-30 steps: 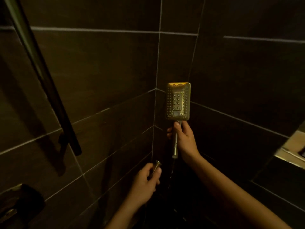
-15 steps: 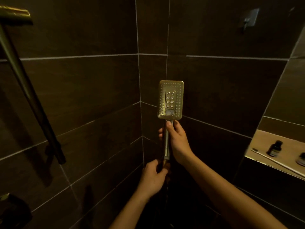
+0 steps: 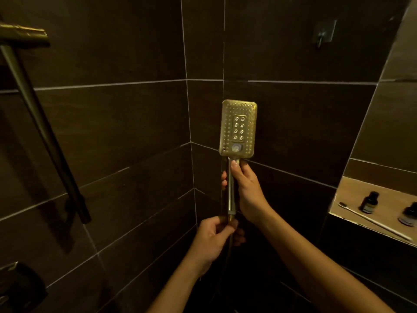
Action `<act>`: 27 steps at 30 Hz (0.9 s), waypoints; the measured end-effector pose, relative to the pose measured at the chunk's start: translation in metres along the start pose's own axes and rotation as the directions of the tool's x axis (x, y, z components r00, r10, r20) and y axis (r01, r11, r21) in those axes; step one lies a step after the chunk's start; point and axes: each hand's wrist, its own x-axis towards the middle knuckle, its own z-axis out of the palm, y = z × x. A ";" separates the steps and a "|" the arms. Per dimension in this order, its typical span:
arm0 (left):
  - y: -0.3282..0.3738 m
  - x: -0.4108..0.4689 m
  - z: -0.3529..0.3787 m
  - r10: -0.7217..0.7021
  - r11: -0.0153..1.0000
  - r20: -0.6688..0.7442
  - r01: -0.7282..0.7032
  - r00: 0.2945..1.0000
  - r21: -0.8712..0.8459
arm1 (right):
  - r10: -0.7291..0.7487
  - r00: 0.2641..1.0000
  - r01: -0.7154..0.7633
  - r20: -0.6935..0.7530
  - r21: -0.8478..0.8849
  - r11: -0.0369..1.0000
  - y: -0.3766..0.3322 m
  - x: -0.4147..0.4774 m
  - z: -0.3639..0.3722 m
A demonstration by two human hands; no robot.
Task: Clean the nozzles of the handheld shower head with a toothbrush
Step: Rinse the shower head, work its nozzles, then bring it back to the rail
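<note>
A rectangular gold shower head (image 3: 238, 128) stands upright in front of the tiled corner, its nozzle face turned toward me. My right hand (image 3: 248, 190) grips its handle just below the head. My left hand (image 3: 214, 239) holds the bottom end of the handle, where the hose joins it. A toothbrush (image 3: 374, 222) lies on the wall niche shelf (image 3: 345, 190) at the right, away from both hands.
Two small dark bottles (image 3: 369, 202) (image 3: 408, 215) stand on the niche shelf beside the toothbrush. A slanted metal shower rail (image 3: 42, 136) runs down the left wall, with a dark fitting (image 3: 20, 288) below it. A wall hook (image 3: 322, 33) sits high on the right wall.
My left hand rose from a lower hose fitting to the bottom of the handle. The view swung right and up, so the niche with toothbrush and bottles came in.
</note>
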 end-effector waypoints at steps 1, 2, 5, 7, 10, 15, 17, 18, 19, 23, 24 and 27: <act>-0.002 -0.001 0.003 0.020 0.999 -0.049 -0.019 0.999 0.031 | -0.036 0.999 0.033 -0.030 -0.088 0.996 0.000 -0.002 0.003; -0.004 -0.001 0.006 0.036 0.997 -0.096 -0.029 0.995 0.071 | -0.081 0.995 0.069 -0.060 -0.181 0.981 0.001 -0.004 0.005; -0.004 -0.004 0.011 0.070 0.984 -0.176 -0.040 0.982 0.172 | -0.158 0.984 0.126 -0.082 -0.307 0.943 0.000 -0.011 0.013; -0.001 -0.007 0.009 0.088 0.985 -0.180 -0.059 0.980 0.159 | -0.084 0.994 0.063 -0.072 -0.256 0.965 -0.004 -0.017 0.016; 0.002 -0.014 0.002 0.091 0.991 -0.109 -0.079 0.990 0.106 | 0.017 1.000 -0.019 -0.014 -0.109 0.994 -0.011 -0.022 0.015; 0.000 -0.019 -0.002 0.109 0.990 -0.138 -0.096 0.984 0.099 | 0.029 0.998 -0.026 0.047 -0.060 0.998 -0.013 -0.025 0.013; -0.002 -0.020 -0.003 0.101 0.990 -0.158 -0.084 0.982 0.115 | 0.036 0.997 -0.030 0.066 -0.081 0.996 -0.013 -0.025 0.013; -0.003 -0.021 -0.003 0.097 0.990 -0.162 -0.078 0.982 0.119 | 0.043 0.996 -0.036 0.073 -0.097 0.995 -0.014 -0.025 0.014; -0.004 -0.022 -0.004 0.091 0.990 -0.162 -0.072 0.982 0.121 | 0.047 0.996 -0.038 0.072 -0.129 0.991 -0.014 -0.025 0.015; -0.004 -0.025 -0.007 0.089 0.991 -0.162 -0.070 0.983 0.118 | 0.016 1.000 -0.006 0.023 -0.380 0.925 -0.019 -0.027 0.019; -0.003 -0.026 -0.008 0.104 0.988 -0.162 -0.084 0.981 0.128 | 0.020 0.999 -0.008 0.027 -0.400 0.916 -0.021 -0.027 0.019; -0.003 -0.028 -0.015 0.165 0.975 -0.128 -0.142 0.978 0.169 | 0.095 0.986 -0.047 0.139 -0.312 0.949 -0.030 -0.031 0.017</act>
